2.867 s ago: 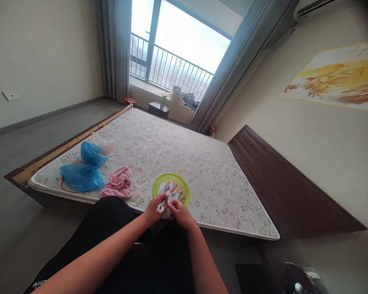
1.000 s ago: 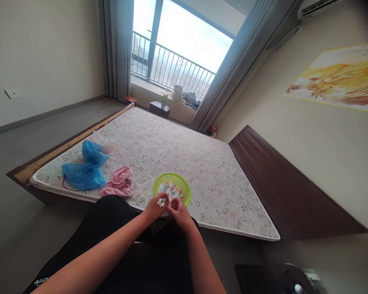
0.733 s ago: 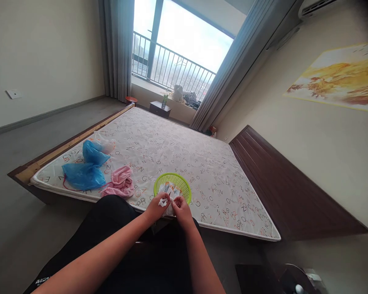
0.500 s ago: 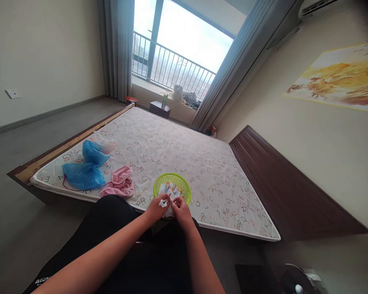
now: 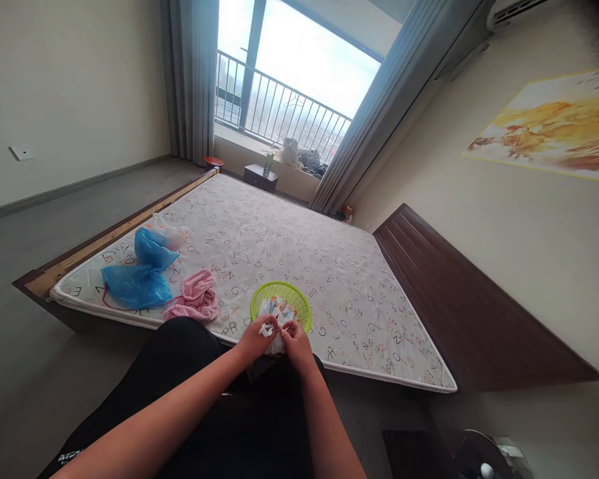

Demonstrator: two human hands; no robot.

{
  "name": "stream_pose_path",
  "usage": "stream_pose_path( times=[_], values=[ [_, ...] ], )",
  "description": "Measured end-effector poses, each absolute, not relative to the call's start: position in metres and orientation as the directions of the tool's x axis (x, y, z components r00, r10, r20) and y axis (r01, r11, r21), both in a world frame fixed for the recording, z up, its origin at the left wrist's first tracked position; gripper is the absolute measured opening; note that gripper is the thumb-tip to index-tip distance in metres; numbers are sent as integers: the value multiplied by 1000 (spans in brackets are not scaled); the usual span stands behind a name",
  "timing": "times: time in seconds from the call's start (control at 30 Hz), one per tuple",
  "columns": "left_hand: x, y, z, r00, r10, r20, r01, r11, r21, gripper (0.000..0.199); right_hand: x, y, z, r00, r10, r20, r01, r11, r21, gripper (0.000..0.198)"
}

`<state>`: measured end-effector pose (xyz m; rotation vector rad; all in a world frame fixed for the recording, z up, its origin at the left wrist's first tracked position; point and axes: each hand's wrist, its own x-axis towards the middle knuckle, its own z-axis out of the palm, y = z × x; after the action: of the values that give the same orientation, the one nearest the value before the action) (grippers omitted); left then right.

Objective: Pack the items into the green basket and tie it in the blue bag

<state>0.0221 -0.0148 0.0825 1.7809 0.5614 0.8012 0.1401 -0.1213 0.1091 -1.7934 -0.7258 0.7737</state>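
Observation:
My left hand (image 5: 257, 334) and my right hand (image 5: 296, 338) meet at the near edge of the mattress, fingertips pinched close together. Between them is a small white plastic bag (image 5: 276, 344), thin and crumpled, with a white scrap (image 5: 266, 329) showing at the left hand. Both hands are closed on it; the exact grip is too small to make out. Just beyond them, partly covered by the hands, a green plastic basket (image 5: 263, 290) rests on the mattress. White and orange small packets (image 5: 281, 307) lie inside it.
Left on the mattress (image 5: 279, 233) lie a pink towel (image 5: 198, 296), blue plastic bags (image 5: 142, 286) and a clear bag (image 5: 167, 233). A dark headboard (image 5: 459, 299) rises at right. A nightstand (image 5: 260, 178) stands on the far side, below the window.
Both hands stay over the near side of the basket, with only a slight shift of the fingers on the white plastic. Everything else looks the same.

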Motion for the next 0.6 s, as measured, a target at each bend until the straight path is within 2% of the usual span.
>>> stream_pose_path(
  times=[0.6],
  values=[
    [22, -14, 81, 669, 709, 225, -9, -295, 955, 7, 141, -122, 107, 572, 798, -190, 100, -298, -949, 32]
  ],
)
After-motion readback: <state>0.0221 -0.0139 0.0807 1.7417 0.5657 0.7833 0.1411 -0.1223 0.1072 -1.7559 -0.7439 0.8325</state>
